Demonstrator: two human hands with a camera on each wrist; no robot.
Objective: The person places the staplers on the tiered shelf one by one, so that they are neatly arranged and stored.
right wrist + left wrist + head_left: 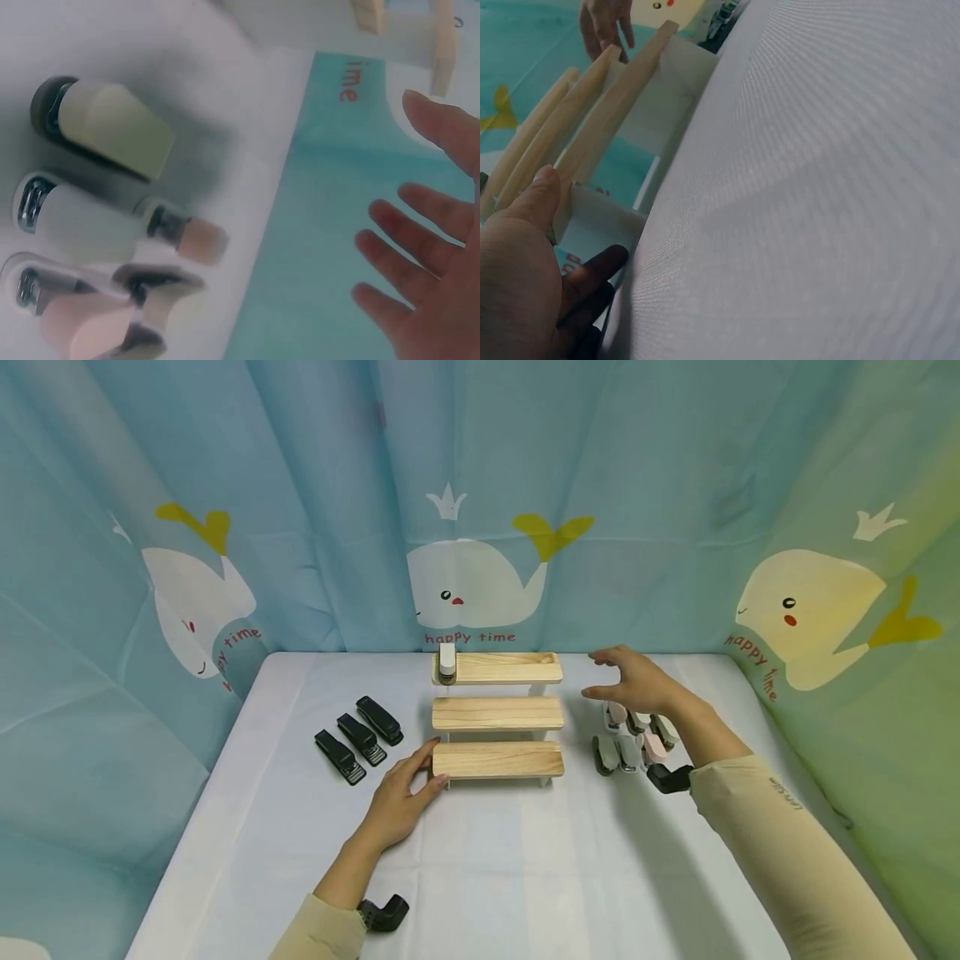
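My left hand (396, 806) holds the left end of the lowest step of a three-step wooden display rack (498, 761), its thumb at the front corner. In the left wrist view the thumb lies against the step's end, with the other fingers by the white support. My right hand (637, 681) hovers right of the rack, thumb and fingers spread, holding nothing. Below it several small pale and pink staplers (628, 752) stand grouped on the table. One white-topped small stapler (447, 662) sits at the left end of the top step.
Three black staplers (362, 739) lie in a slanted row left of the rack. A blue curtain (337, 510) printed with whales hangs behind and beside the white table (480, 877). Black camera mounts (385, 913) are on both wrists.
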